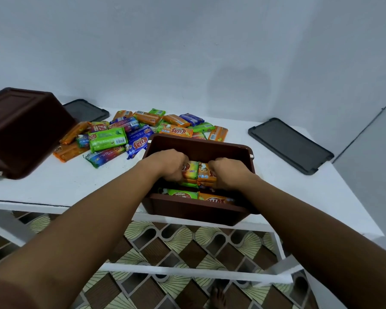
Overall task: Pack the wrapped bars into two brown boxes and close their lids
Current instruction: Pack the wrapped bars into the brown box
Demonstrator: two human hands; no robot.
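In the head view, my left grip (167, 165) and my right grip (230, 172) are both inside the open box (194, 211). This box stands at the near edge of the white surface (65, 181). Each grip is clenched around the bars (198, 172), green and orange, held side by side. A lower row (196, 195) of wrapped bars lies by the front wall. A pile (120, 137) of loose ones lies behind the box. The second box (20, 130) lies tipped at far left. The left lid (85, 110) is flat behind it, the right lid (290, 144) well apart.
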